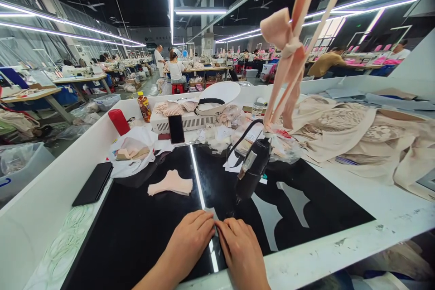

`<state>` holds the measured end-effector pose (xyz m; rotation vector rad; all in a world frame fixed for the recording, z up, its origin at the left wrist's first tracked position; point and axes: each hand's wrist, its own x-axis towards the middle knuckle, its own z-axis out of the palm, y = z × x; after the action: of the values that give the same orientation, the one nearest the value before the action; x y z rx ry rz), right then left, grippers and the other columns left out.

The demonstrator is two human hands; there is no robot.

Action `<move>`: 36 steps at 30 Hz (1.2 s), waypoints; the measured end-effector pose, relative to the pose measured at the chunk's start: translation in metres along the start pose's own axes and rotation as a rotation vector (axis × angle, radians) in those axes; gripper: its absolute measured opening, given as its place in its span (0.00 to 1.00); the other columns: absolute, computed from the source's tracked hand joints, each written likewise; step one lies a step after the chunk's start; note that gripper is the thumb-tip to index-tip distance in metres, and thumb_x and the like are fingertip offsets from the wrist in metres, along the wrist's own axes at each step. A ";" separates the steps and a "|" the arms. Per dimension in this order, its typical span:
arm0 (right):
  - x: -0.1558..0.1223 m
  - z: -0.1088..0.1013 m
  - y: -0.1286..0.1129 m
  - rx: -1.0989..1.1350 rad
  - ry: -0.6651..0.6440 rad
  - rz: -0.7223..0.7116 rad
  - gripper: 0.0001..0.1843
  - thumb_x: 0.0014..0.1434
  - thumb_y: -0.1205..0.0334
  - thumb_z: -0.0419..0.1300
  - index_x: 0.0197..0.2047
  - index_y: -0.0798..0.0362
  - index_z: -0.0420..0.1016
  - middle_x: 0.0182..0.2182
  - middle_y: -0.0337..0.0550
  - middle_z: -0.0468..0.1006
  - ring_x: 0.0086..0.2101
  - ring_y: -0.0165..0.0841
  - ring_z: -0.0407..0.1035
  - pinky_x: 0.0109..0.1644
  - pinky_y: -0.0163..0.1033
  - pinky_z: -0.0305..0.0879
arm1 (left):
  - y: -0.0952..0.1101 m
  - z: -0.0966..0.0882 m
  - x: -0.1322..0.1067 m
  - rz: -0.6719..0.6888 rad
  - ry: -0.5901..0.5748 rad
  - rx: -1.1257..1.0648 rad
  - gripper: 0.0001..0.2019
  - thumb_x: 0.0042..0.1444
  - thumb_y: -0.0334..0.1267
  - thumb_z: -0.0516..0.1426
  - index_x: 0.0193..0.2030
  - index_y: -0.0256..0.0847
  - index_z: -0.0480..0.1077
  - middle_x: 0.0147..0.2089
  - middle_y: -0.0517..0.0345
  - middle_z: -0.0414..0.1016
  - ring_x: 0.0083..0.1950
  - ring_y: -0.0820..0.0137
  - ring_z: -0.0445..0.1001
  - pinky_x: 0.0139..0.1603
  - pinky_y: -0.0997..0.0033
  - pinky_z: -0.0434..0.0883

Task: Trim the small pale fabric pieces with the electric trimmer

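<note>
Low over the black board (136, 231), my left hand (193, 238) and my right hand (240, 247) sit side by side, thumbs nearly meeting. Both have their fingers closed on a small grey pattern piece (210, 211), most of it hidden beneath them. Just beyond my right hand, a black cylindrical power tool (253, 167) hangs from knotted peach fabric strips (288, 50), its tip pointing down. Two curved grey pattern pieces (268, 222) lie flat to the right. A stack of peach fabric cutouts (171, 183) rests on the board at the left.
A phone (176, 128) leans against a white vented box (183, 121) at the back. Beige fabric (356, 131) is heaped on the right. A plastic bag of scraps (132, 149), a black tablet-like case (93, 183) and a bottle (144, 106) stand or lie left. White walls edge the table.
</note>
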<state>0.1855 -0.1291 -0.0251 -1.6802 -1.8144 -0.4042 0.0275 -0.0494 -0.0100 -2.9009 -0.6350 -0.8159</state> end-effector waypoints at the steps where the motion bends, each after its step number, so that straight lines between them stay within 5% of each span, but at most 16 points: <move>1: 0.000 0.000 0.000 -0.004 -0.002 -0.002 0.23 0.76 0.63 0.39 0.43 0.52 0.75 0.31 0.44 0.77 0.30 0.37 0.69 0.36 0.44 0.58 | 0.000 0.000 -0.001 -0.006 -0.009 -0.007 0.15 0.76 0.32 0.44 0.52 0.37 0.72 0.52 0.52 0.81 0.53 0.65 0.80 0.57 0.61 0.78; 15: -0.013 0.005 0.022 0.077 -0.030 -0.065 0.13 0.74 0.62 0.50 0.54 0.50 0.73 0.40 0.45 0.80 0.37 0.38 0.75 0.40 0.43 0.68 | 0.003 0.006 -0.002 -0.034 0.012 0.001 0.17 0.77 0.38 0.43 0.53 0.37 0.72 0.52 0.53 0.81 0.53 0.63 0.80 0.54 0.60 0.78; 19: -0.002 -0.017 0.043 0.247 0.155 0.182 0.14 0.71 0.52 0.56 0.55 0.47 0.72 0.46 0.46 0.80 0.44 0.40 0.75 0.48 0.45 0.71 | 0.009 0.006 -0.003 -0.044 0.006 -0.027 0.14 0.76 0.40 0.47 0.50 0.39 0.72 0.52 0.55 0.81 0.53 0.65 0.79 0.54 0.63 0.77; 22: 0.023 -0.035 0.056 0.432 0.274 0.478 0.24 0.65 0.45 0.62 0.59 0.47 0.69 0.49 0.50 0.77 0.45 0.44 0.73 0.50 0.51 0.71 | 0.016 0.006 -0.003 -0.023 -0.030 -0.023 0.11 0.75 0.42 0.51 0.51 0.40 0.72 0.53 0.57 0.81 0.54 0.65 0.79 0.55 0.65 0.76; 27: 0.084 -0.053 0.052 0.854 0.234 0.480 0.47 0.56 0.46 0.69 0.71 0.45 0.52 0.63 0.54 0.66 0.62 0.48 0.64 0.63 0.58 0.65 | 0.026 0.009 -0.006 -0.015 -0.062 -0.020 0.11 0.71 0.45 0.58 0.49 0.39 0.72 0.54 0.56 0.80 0.54 0.64 0.79 0.52 0.64 0.76; 30: 0.111 -0.059 0.040 0.940 0.249 0.468 0.35 0.56 0.47 0.69 0.62 0.48 0.63 0.52 0.51 0.76 0.50 0.45 0.75 0.55 0.54 0.71 | 0.026 0.014 -0.008 -0.004 -0.057 -0.015 0.13 0.70 0.46 0.58 0.49 0.38 0.73 0.54 0.55 0.80 0.54 0.63 0.78 0.51 0.63 0.75; 33: 0.122 -0.059 0.029 0.820 0.290 0.497 0.18 0.58 0.49 0.68 0.46 0.48 0.70 0.37 0.43 0.78 0.35 0.39 0.75 0.46 0.48 0.72 | 0.025 0.018 -0.009 0.010 -0.034 -0.001 0.13 0.72 0.46 0.56 0.48 0.38 0.73 0.54 0.55 0.80 0.54 0.64 0.78 0.51 0.63 0.74; 36: 0.118 -0.054 0.020 0.895 0.292 0.476 0.19 0.58 0.55 0.70 0.47 0.47 0.68 0.36 0.39 0.77 0.31 0.35 0.74 0.40 0.45 0.73 | 0.024 0.020 -0.009 0.020 0.020 0.004 0.14 0.73 0.47 0.54 0.46 0.37 0.73 0.53 0.56 0.80 0.53 0.66 0.77 0.48 0.65 0.73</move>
<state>0.2181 -0.0672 0.0860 -1.2423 -1.0623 0.3230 0.0399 -0.0719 -0.0304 -2.8867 -0.6046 -0.8387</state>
